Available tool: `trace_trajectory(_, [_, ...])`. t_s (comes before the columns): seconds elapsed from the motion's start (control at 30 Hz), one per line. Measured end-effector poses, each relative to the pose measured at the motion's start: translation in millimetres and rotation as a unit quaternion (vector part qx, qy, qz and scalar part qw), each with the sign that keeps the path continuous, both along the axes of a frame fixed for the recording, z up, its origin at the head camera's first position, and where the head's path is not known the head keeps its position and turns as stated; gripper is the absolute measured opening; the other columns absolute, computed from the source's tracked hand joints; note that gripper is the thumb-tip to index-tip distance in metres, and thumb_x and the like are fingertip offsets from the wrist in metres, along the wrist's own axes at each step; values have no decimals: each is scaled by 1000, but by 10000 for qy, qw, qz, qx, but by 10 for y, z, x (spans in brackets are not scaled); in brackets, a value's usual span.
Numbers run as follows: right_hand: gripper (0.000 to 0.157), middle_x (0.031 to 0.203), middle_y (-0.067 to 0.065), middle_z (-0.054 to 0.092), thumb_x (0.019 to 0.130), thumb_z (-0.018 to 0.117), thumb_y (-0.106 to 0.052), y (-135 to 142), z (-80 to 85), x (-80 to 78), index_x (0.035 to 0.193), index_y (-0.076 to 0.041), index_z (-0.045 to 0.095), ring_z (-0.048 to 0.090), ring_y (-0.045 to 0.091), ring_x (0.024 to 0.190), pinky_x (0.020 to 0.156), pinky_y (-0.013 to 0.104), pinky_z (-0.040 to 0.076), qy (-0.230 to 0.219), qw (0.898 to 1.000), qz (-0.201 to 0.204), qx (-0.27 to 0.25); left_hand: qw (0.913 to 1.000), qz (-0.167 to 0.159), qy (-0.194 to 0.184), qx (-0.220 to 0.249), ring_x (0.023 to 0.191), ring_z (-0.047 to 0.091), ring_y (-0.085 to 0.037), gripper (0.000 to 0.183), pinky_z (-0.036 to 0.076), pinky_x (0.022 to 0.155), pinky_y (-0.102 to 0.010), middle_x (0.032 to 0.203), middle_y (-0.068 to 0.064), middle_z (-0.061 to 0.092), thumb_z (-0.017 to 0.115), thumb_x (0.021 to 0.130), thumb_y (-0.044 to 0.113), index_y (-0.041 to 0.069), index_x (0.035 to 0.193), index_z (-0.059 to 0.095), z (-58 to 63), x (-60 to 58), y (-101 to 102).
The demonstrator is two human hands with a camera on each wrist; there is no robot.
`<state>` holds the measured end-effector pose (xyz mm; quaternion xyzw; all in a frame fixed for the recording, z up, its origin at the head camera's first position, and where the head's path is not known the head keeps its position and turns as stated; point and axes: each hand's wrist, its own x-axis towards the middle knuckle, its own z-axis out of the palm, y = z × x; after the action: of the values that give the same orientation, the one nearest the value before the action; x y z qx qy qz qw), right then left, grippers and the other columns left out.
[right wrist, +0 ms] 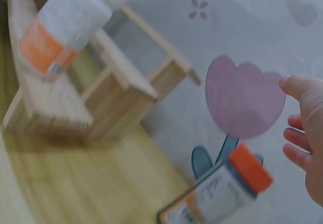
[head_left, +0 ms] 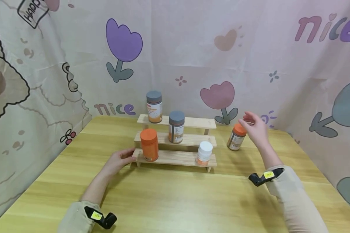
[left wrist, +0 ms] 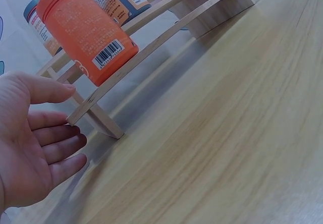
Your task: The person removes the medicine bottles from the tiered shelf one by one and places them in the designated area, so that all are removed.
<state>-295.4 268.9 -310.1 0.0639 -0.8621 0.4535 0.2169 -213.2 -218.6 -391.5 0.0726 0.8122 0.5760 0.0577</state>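
My left hand (head_left: 120, 161) is at the left end of a three-step wooden rack (head_left: 175, 157). In the left wrist view its thumb lies above the end of the lowest plank (left wrist: 132, 66), with the fingertips right at the edge and lower. Just beyond stands an orange bottle (head_left: 149, 145) with an orange lid. To the right of the rack, my right hand (head_left: 255, 129) hovers by the orange lid of a grey, labelled bottle (head_left: 236, 140) on the table. The right wrist view shows a gap between those relaxed fingers and the bottle's orange lid (right wrist: 251, 167).
A small white bottle (head_left: 204, 153) stands at the lowest step's right end. One grey-lidded bottle (head_left: 176, 127) is on the middle step, another grey-lidded bottle (head_left: 154, 107) on the top step's left. Behind the wooden table (head_left: 175, 200) hangs a printed cloth (head_left: 180, 42).
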Motion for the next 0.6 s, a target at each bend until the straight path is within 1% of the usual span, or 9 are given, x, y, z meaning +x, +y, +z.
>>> trace_trajectory(0.13, [58,120,19,55,91,60,-34,-118,160,-6,135,0,44,52,25,109,98,41,44,-41,9999,94,-130,10000,42,-75,-17,130,31,-39,63,29,108,-50,141,-26,35,60,92,22,-8,139,32,-2,1,2])
trace_trajectory(0.23, [57,118,16,56,90,61,-33,-222,273,-36,135,-1,45,53,18,105,96,37,45,-56,9994,196,-288,9999,67,-30,-75,130,32,-39,64,29,107,-50,140,-26,36,60,91,25,-8,139,33,3,-6,10])
trace_trajectory(0.3, [57,117,15,57,89,62,-33,-295,343,-61,135,-2,46,54,16,105,96,36,45,-142,9988,306,-342,9999,45,13,-105,130,32,-39,63,29,107,-50,140,-26,36,60,91,24,-8,139,34,5,-11,15])
trace_trajectory(0.37, [59,119,15,56,89,62,-35,-375,414,-73,136,-3,44,53,18,108,98,36,43,-296,9979,483,-317,9999,40,38,-112,130,32,-39,62,30,107,-50,140,-27,36,60,92,23,-8,138,34,5,-12,18])
trace_trajectory(0.43, [62,122,17,54,89,62,-35,-466,485,-80,138,-3,41,51,24,113,100,39,41,-453,9959,728,-274,9999,43,29,-93,130,32,-39,61,30,107,-50,140,-27,36,59,92,22,-9,138,34,7,-8,20])
trace_trajectory(0.53, [64,128,20,51,90,61,-33,-620,594,-85,141,-3,36,47,29,119,102,42,38,-685,9909,1141,-188,10000,51,-3,-55,130,31,-40,61,29,108,-50,140,-27,35,59,92,21,-9,139,33,8,5,12])
trace_trajectory(0.6, [65,128,20,51,90,62,-30,-733,662,-96,141,-3,34,46,30,120,102,42,38,-776,9872,1376,-239,10000,49,-18,-33,131,30,-40,61,28,108,-50,141,-27,35,59,92,21,-9,139,33,8,16,4])
